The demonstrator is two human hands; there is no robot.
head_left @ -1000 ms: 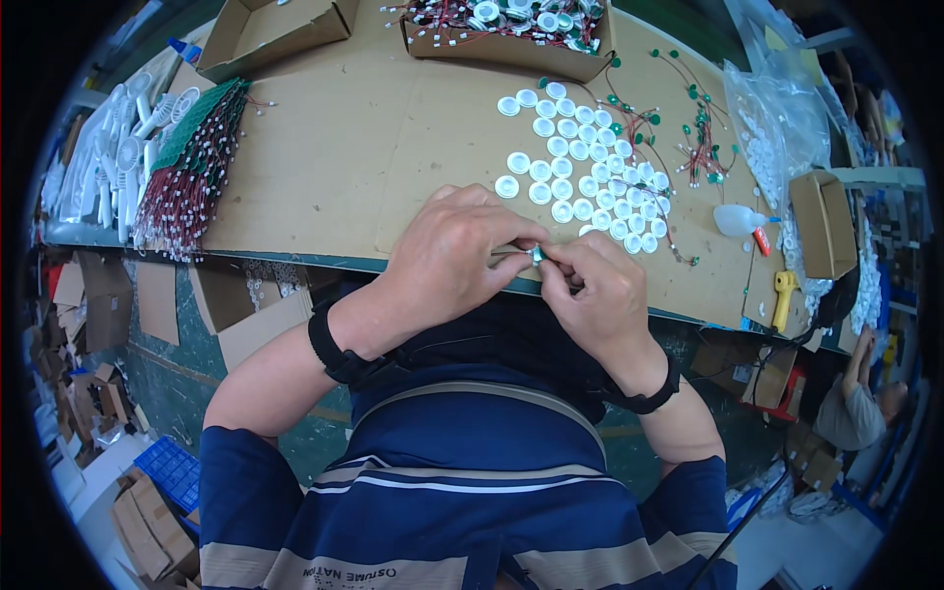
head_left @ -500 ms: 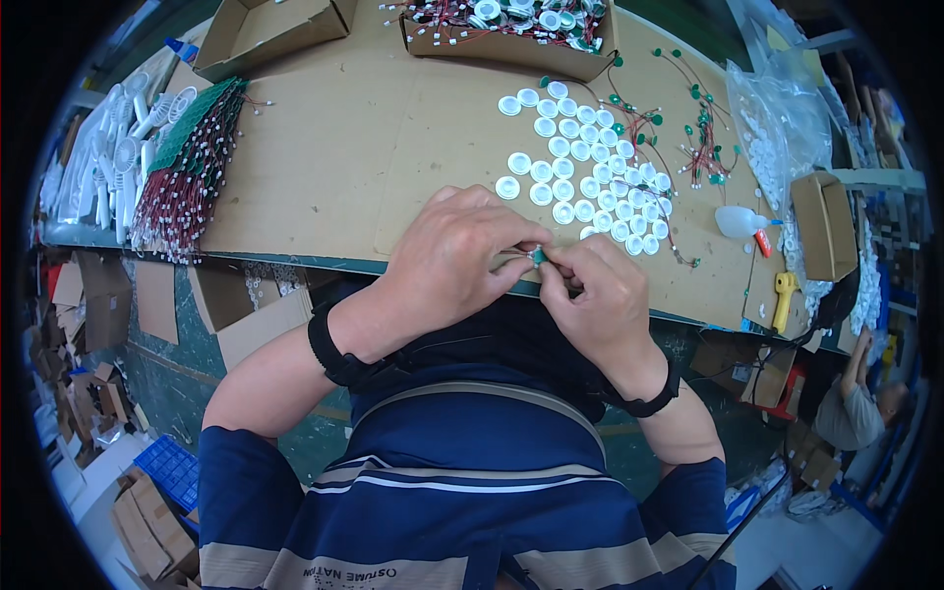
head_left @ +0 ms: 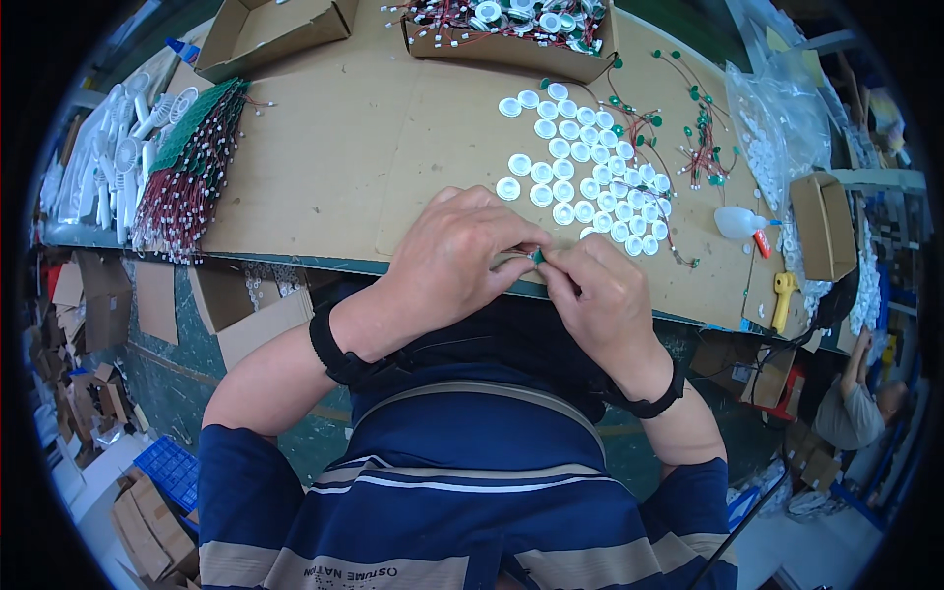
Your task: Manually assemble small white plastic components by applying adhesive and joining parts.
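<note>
Between my two hands, at the table's front edge, is a small green circuit board (head_left: pixel 537 257), mostly covered by fingertips. My left hand (head_left: pixel 454 254) pinches it from the left with thumb and forefinger. From the other side my right hand (head_left: pixel 605 295) is closed on it too, thumb and forefinger pressed together. Just beyond the hands lie many round white caps (head_left: pixel 562 190), spread over the brown tabletop. Similar green boards with red and black wires (head_left: pixel 702 147) lie farther right.
At the back stands a carton (head_left: pixel 511 44) full of wired caps, beside another open carton (head_left: pixel 275 39). Green board panels with wires (head_left: pixel 192 147) lie left, next to white handheld fans (head_left: pixel 126 157). A glue bottle (head_left: pixel 737 222) and a yellow tool (head_left: pixel 784 300) sit right. Another person (head_left: pixel 855 413) is far right.
My right hand has shifted very slightly, its fingers covering a little more of the board. The left hand keeps its place.
</note>
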